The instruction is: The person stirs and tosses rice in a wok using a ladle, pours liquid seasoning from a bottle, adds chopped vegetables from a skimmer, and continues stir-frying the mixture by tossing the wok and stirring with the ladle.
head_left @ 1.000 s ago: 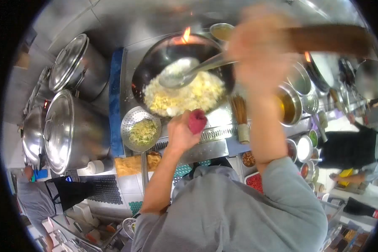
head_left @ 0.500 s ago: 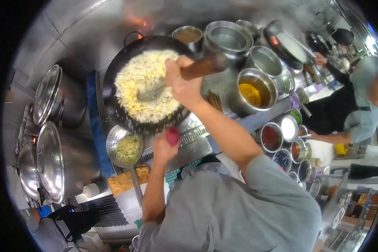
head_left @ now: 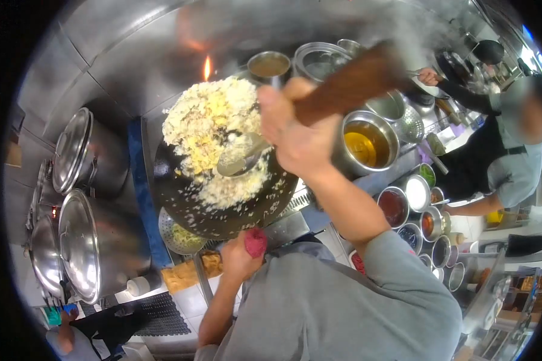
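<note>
My right hand [head_left: 301,129] is closed around the thick wooden handle of a ladle [head_left: 238,163], its metal bowl resting among the rice. Below it, my left hand [head_left: 239,259] grips the near end of a large black wok [head_left: 223,219], with a red cloth [head_left: 255,242] in its fist; the wok handle itself is hidden. Fried rice with yellow egg [head_left: 214,120] is heaped at the wok's far side, and loose grains scatter across the near side. Partly under the wok rim, a perforated strainer [head_left: 167,231] holds pale green shreds.
A flame [head_left: 207,68] rises behind the wok. Lidded steel pots [head_left: 81,240] stand at left. A pot of yellow oil [head_left: 367,144] and bowls of sauces [head_left: 393,206] are at right. A co-worker [head_left: 518,132] stands at far right; another person [head_left: 72,340] is at lower left.
The wok has come toward me and tipped, and the rice has been thrown to its far side. My left hand has dropped lower; my right hand and ladle have shifted right and closer.
</note>
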Action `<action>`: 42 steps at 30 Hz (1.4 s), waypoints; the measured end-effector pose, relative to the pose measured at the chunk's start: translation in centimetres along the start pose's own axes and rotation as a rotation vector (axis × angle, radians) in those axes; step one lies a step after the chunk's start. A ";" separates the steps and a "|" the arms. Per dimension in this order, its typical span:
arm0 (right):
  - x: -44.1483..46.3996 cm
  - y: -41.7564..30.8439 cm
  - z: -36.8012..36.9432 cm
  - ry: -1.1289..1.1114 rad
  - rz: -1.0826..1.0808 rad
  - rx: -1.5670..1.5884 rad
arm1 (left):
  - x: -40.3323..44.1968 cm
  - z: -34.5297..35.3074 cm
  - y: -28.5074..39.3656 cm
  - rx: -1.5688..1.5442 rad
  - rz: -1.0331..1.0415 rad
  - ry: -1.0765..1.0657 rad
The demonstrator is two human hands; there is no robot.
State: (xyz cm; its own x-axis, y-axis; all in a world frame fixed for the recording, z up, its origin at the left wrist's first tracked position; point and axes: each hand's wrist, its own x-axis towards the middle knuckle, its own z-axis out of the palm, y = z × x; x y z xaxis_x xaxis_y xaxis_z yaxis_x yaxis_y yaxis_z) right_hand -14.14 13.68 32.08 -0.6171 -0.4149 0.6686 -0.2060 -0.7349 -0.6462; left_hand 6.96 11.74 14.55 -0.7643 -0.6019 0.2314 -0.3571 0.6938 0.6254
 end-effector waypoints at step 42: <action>-5.1 8.0 -2.4 0.158 -0.013 -0.285 | 2.5 5.3 -5.2 0.088 0.032 0.019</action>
State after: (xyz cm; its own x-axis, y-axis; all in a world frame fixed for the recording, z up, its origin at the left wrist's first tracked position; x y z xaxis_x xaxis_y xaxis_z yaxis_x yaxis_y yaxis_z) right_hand -14.47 11.16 22.64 -0.7183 -0.3018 0.6268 -0.4055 -0.5505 -0.7297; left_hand 4.05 8.80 7.91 -0.7659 -0.5856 0.2654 -0.3790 0.7447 0.5494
